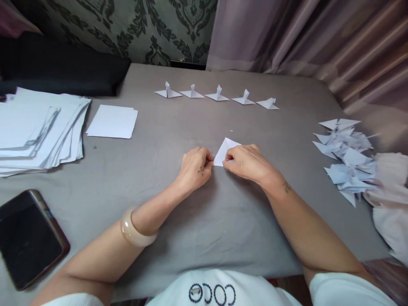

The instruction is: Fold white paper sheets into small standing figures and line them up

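Note:
A small folded piece of white paper [224,149], its top pointed, lies on the grey cloth between my hands. My left hand [196,165] pinches its lower left corner with thumb and forefinger. On the paper's right side, my right hand [247,162] presses with bent fingers and covers part of it. A pale bangle [135,229] sits on my left forearm. Beyond my hands stands a row of several folded paper figures [217,93], each with flat points and an upright middle.
Square white sheets [112,122] lie left of centre, beside a large paper stack [63,127]. A dark tablet-like device [30,238] is at near left. More folded paper figures [349,157] are heaped at right, against pale cloth [390,191]. Black fabric [63,66] lies at far left.

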{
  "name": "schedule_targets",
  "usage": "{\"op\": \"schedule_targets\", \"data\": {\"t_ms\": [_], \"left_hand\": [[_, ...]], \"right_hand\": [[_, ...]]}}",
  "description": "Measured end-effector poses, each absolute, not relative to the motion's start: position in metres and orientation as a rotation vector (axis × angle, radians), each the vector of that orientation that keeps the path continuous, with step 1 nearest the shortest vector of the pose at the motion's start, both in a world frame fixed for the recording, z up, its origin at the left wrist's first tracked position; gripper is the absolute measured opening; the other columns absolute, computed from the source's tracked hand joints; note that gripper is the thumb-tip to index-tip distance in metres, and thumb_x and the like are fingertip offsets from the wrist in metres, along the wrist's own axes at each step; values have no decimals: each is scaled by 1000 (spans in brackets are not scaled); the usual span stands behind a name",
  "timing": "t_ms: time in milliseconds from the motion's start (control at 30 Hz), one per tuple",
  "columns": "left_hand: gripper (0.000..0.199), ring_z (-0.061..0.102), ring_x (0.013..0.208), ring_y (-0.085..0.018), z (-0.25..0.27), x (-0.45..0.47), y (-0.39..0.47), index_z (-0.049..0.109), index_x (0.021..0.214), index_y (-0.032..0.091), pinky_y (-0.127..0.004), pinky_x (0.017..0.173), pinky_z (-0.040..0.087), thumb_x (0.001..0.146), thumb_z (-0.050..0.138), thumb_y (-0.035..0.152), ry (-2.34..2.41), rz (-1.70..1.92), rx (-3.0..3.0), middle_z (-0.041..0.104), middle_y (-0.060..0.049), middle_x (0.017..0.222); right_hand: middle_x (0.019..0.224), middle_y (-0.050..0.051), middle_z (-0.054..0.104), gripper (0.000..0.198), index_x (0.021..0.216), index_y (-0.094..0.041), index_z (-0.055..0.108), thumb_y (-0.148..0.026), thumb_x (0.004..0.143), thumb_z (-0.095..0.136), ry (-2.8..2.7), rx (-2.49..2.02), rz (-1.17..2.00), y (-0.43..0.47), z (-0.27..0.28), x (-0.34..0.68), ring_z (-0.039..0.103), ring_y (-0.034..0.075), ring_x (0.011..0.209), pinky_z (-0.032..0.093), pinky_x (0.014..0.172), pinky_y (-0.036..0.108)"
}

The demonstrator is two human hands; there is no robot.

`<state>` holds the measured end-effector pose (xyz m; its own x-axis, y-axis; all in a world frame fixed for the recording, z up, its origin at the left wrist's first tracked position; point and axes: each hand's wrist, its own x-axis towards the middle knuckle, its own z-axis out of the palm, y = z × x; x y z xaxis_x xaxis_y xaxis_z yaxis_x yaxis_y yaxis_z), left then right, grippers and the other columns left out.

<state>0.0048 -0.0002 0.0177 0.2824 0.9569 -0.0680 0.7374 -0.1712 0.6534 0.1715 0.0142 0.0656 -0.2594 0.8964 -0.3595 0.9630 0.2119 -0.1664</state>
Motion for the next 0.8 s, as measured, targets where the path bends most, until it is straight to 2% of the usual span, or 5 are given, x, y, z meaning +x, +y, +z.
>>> {"op": "schedule_targets", "data": {"t_ms": [200, 367, 667, 733, 800], "left_hand": [[23, 53, 63, -12, 20, -3, 5, 63, 88, 16, -25, 61, 44, 73, 49, 6, 1453, 579, 1731, 59, 0, 72], [28, 60, 87, -15, 13, -1, -3, 65, 93, 17, -28, 78, 49, 81, 42, 5, 1199, 863, 2013, 65, -6, 97], [31, 53, 91, -22, 13, 5, -15, 63, 104, 11, -34, 82, 49, 90, 36, 4, 985, 364, 2713, 61, -10, 98], [30, 52, 88, -22, 16, 5, -16, 63, 104, 10, -33, 79, 49, 92, 36, 5, 976, 306, 2775, 60, -10, 95], [29, 52, 87, -22, 17, 6, -16, 64, 102, 9, -34, 77, 48, 94, 36, 8, 956, 283, 2826, 60, -11, 96]], "right_hand": [[75, 4, 69, 18, 70, -20, 65, -22, 78, 50, 2280, 1790, -527, 15, 69, 168, 59, 18, 74, 34, 79, 33], [74, 5, 69, 18, 71, -20, 66, -22, 79, 51, 2275, 1762, -498, 15, 70, 167, 61, 19, 76, 35, 82, 34], [79, 3, 71, 18, 72, -21, 68, -26, 81, 54, 2383, 1805, -683, 13, 80, 178, 63, 18, 78, 39, 83, 34], [103, 3, 71, 19, 92, -23, 70, -34, 83, 56, 2584, 2064, -745, 2, 81, 188, 62, 19, 94, 41, 86, 31], [98, 4, 70, 20, 93, -22, 67, -33, 86, 52, 2653, 2465, -749, -14, 76, 196, 63, 17, 92, 45, 83, 29]]}}
